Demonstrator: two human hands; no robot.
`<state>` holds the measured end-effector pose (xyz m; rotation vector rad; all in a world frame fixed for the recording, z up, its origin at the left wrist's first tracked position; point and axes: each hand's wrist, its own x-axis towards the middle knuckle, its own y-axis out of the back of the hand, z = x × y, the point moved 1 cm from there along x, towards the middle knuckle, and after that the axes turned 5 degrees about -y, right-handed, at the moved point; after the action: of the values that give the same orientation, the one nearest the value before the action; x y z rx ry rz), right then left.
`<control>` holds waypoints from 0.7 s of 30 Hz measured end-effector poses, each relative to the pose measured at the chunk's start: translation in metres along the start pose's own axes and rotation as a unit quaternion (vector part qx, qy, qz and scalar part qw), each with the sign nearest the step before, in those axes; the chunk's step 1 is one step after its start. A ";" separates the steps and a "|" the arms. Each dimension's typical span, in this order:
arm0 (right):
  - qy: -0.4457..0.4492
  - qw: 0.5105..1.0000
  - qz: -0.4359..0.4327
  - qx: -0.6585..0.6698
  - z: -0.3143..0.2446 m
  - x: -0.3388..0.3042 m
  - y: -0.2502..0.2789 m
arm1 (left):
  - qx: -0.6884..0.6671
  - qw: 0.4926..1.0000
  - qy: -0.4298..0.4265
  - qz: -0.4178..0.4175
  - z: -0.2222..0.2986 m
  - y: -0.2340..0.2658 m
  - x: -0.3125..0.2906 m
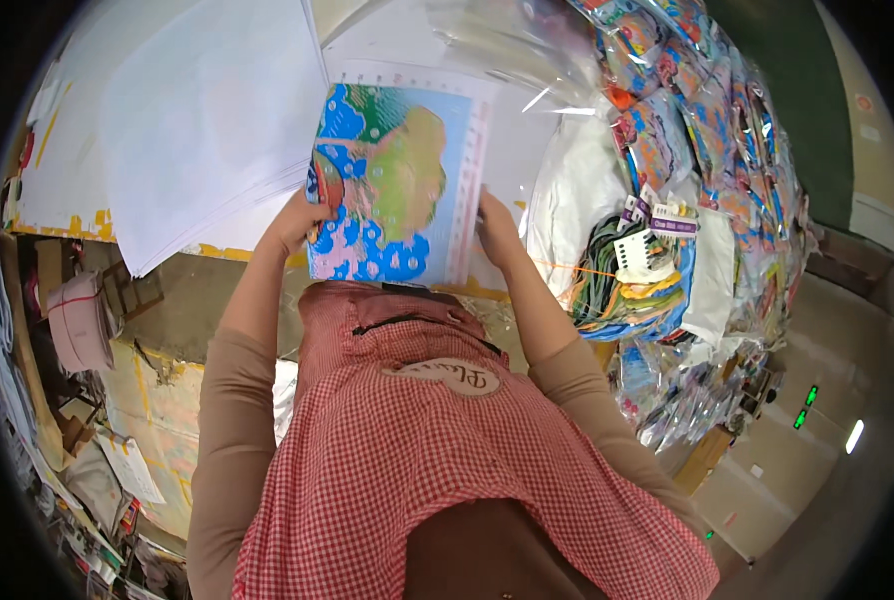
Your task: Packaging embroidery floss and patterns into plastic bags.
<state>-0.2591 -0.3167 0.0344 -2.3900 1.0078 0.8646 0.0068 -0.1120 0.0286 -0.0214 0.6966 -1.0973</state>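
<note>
A printed cross-stitch cloth (pixel 392 180) with a blue, green and pink picture and a pale border lies in front of me, above my lap at the table's near edge. My left hand (pixel 302 215) is closed on its left edge, with the fingertips over the picture. At the opposite edge my right hand (pixel 497 228) is closed on the pale border; some of its fingers are hidden behind the cloth. To the right of that hand lies a bundle of coloured embroidery threads (pixel 632 270) with white and purple cards.
Large white sheets (pixel 207 130) lie stacked on the table at the left, over its near edge. Clear plastic packets with colourful contents (pixel 707 130) are heaped along the right, next to a white bag (pixel 577 170). A pink roll (pixel 75 312) stands below at the left.
</note>
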 end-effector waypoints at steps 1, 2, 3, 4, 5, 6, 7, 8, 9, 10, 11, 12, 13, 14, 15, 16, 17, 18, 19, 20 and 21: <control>0.006 0.988 -0.027 0.152 0.008 -0.002 0.014 | -0.017 1.000 -0.002 -0.017 -0.006 -0.005 -0.002; 0.006 0.988 -0.025 0.153 0.003 -0.012 0.016 | -0.017 1.000 -0.001 -0.018 -0.009 -0.009 -0.004; 0.031 0.976 0.004 0.216 -0.010 -0.028 0.012 | 0.026 0.998 0.048 -0.029 -0.011 -0.017 -0.006; 0.059 0.958 0.035 0.279 -0.019 -0.042 0.014 | 0.070 0.992 0.096 -0.044 -0.010 -0.029 -0.006; 0.064 0.957 0.040 0.280 -0.020 -0.050 0.027 | 0.096 0.990 0.074 -0.068 -0.001 -0.051 -0.003; 0.091 0.945 0.007 0.315 -0.020 -0.054 0.039 | 0.097 0.990 0.071 -0.069 -0.003 -0.065 0.002; 0.119 0.929 -0.026 0.349 -0.019 -0.058 0.050 | 0.149 0.987 0.024 -0.062 -0.009 -0.077 0.010; 0.121 0.929 -0.024 0.349 -0.018 -0.064 0.056 | 0.200 0.978 -0.022 -0.056 -0.019 -0.088 0.018; 0.145 0.971 0.046 0.183 -0.016 -0.071 0.061 | 0.231 0.971 -0.035 -0.045 -0.035 -0.096 0.026; 0.163 0.980 0.116 0.011 -0.014 -0.077 0.067 | 0.261 0.963 -0.046 -0.036 -0.047 -0.107 0.031; 0.139 0.971 0.188 0.055 -0.006 -0.091 0.085 | 0.294 0.947 0.082 -0.101 -0.010 -0.142 0.019; 0.141 0.969 0.193 0.059 -0.002 -0.104 0.094 | 0.297 0.945 0.081 -0.106 -0.002 -0.154 0.011; 0.143 0.959 0.237 0.063 0.007 -0.118 0.106 | 0.292 0.937 0.067 -0.180 0.003 -0.165 0.006; 0.145 0.946 0.280 0.069 0.017 -0.130 0.117 | 0.286 0.923 0.054 -0.252 0.004 -0.171 0.005; 0.147 0.951 0.265 0.064 0.026 -0.132 0.122 | 0.495 0.791 -0.302 -0.195 -0.069 -0.132 0.036; 0.141 0.939 0.306 0.076 0.054 -0.147 0.145 | 0.490 0.788 -0.304 -0.214 -0.070 -0.121 0.047; 0.135 0.927 0.339 0.089 0.074 -0.162 0.155 | 0.584 0.716 -0.315 -0.217 -0.062 -0.112 0.053; 0.134 0.925 0.343 0.092 0.080 -0.173 0.148 | 0.671 0.635 -0.322 -0.207 -0.058 -0.105 0.059; 0.145 0.913 0.355 0.141 0.087 -0.183 0.138 | 0.679 0.656 -0.306 -0.123 -0.056 -0.103 0.067; 0.156 0.897 0.367 0.188 0.094 -0.194 0.128 | 0.679 0.674 -0.288 -0.040 -0.055 -0.102 0.074; 0.156 0.895 0.373 0.191 0.105 -0.202 0.123 | 0.653 0.685 -0.321 0.025 -0.053 -0.102 0.082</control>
<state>-0.5015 -0.2385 0.0796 -1.8191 2.0790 0.4262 -0.0813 -0.2118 -0.0192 0.8051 -0.8275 -1.2144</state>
